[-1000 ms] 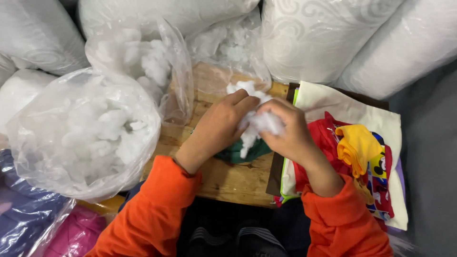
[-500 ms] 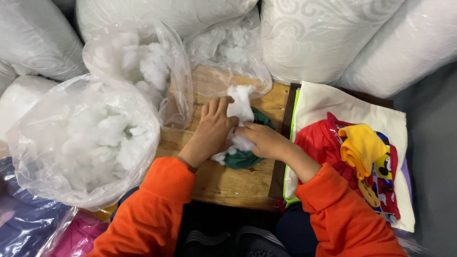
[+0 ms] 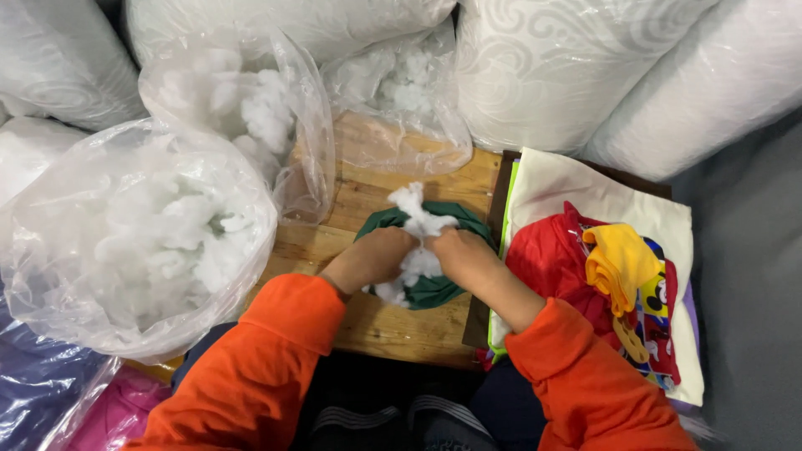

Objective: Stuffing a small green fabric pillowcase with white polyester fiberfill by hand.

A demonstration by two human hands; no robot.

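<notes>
As seen now | both hands pinching white stuffing into green fabric cover | on wooden table

A clump of white stuffing, fluffy and torn into loose tufts, sits in the mouth of a dark green fabric cover that lies crumpled on the wooden table. One tuft sticks up at the far side; more spills over the near edge of the cover.
</notes>
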